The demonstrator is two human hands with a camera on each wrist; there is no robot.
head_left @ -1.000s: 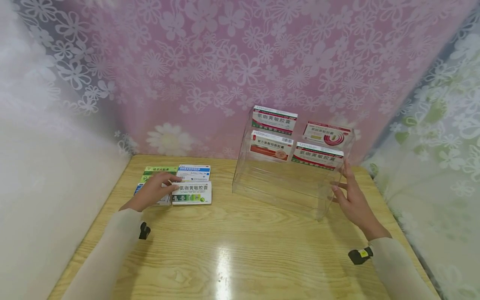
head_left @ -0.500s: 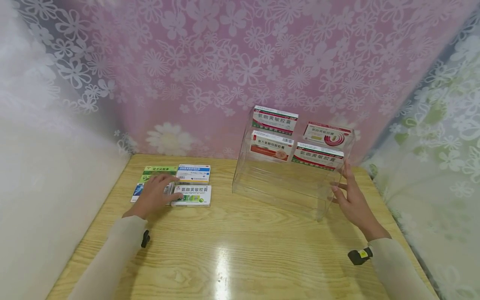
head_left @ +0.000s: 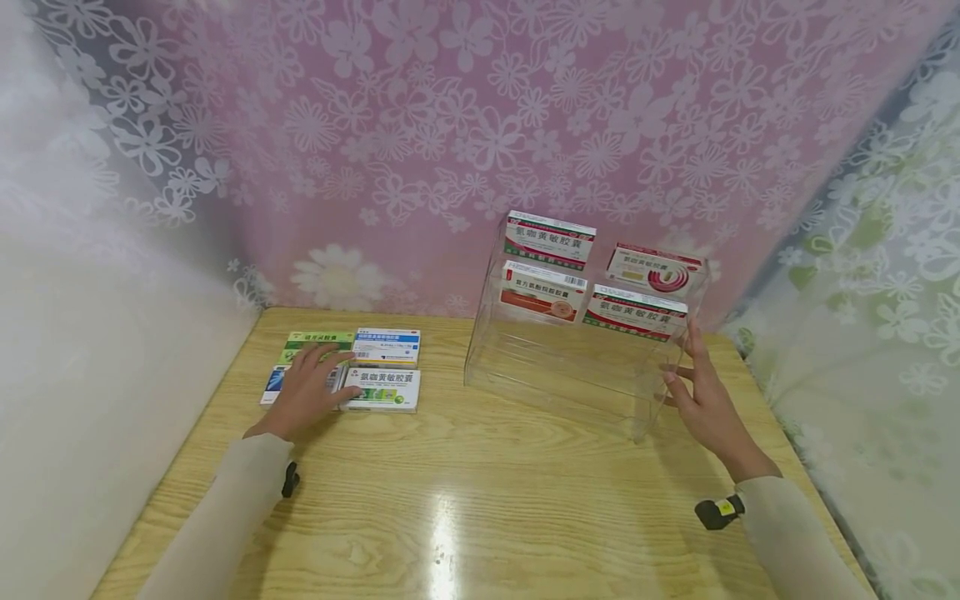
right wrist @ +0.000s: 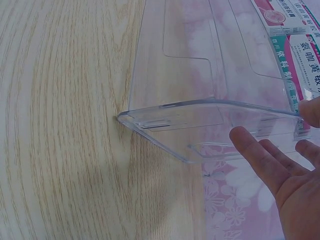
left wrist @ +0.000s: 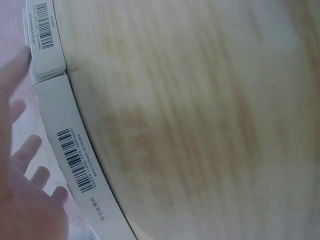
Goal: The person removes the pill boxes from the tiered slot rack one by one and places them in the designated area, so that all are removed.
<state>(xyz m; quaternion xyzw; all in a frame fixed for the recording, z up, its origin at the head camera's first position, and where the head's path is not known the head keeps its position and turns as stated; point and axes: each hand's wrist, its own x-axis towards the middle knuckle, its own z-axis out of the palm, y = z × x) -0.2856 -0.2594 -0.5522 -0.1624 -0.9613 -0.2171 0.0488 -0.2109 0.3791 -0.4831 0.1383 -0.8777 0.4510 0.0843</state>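
Note:
My left hand (head_left: 300, 393) rests over a cluster of medicine boxes on the table, fingers loosely spread. Its thumb touches the white medicine box with green pictures (head_left: 388, 390). Behind that lies a blue-and-white box (head_left: 386, 346); a green box (head_left: 313, 342) and a dark blue-and-white box (head_left: 273, 385) are partly hidden under the fingers. White barcoded box sides (left wrist: 80, 155) show in the left wrist view, fingers alongside. My right hand (head_left: 708, 408) touches the right side of a clear tiered display rack (head_left: 555, 360), its fingers mostly straight in the right wrist view.
In the rack's upper tiers stand two red-and-green boxes (head_left: 550, 242), an orange-and-white box (head_left: 543, 293) and a pink-ringed white box (head_left: 656, 271). Bare wooden table (head_left: 442, 475) lies between the hands. Floral curtains (head_left: 450, 125) enclose the back and sides.
My left hand has moved slightly down and its fingers have spread over the left boxes. The white-and-green box now lies a little lower, uncovering more of the blue-and-white one. The right hand stays put.

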